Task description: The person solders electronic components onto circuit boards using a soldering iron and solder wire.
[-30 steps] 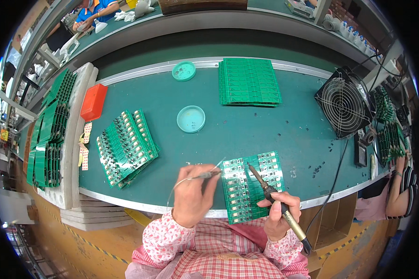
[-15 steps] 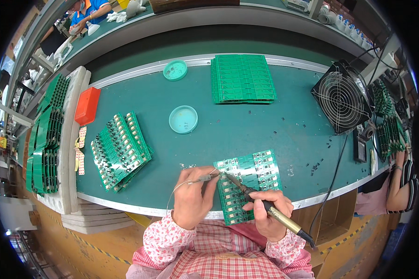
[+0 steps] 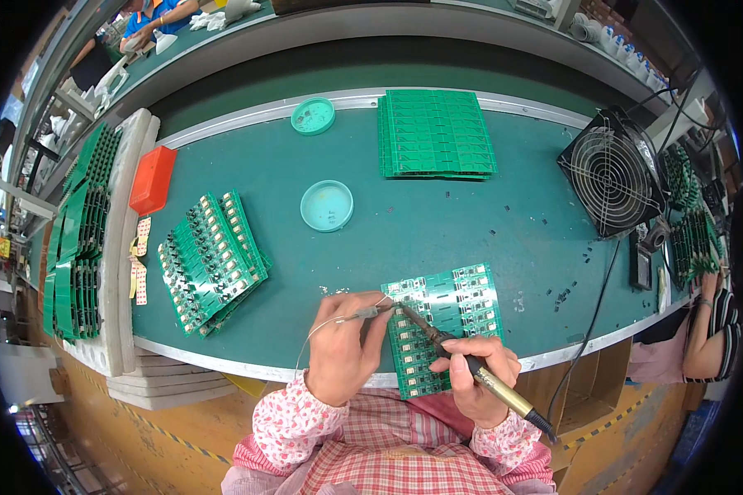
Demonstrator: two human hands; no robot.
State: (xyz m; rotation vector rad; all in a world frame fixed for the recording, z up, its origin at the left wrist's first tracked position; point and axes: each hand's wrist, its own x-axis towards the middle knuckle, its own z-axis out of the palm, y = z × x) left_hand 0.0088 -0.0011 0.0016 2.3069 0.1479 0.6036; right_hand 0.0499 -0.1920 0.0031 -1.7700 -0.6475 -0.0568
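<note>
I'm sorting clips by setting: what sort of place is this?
Likely an electronics workshop: the right hand holds a soldering iron over a circuit board, stacked boards lie on the green bench, and another person is beyond.

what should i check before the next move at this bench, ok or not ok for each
1. Soldering iron gripped in right hand: ok.
2. Grey-sleeved wire gripped in left hand: ok.
3. Iron touching the circuit board panel: cannot tell, too small.
4. Panel fully on the bench: not ok, near end reaches past its edge.
5. Bench free of loose dark bits: not ok, scattered right of the panel.
6. Fan spinning: cannot tell.
</note>
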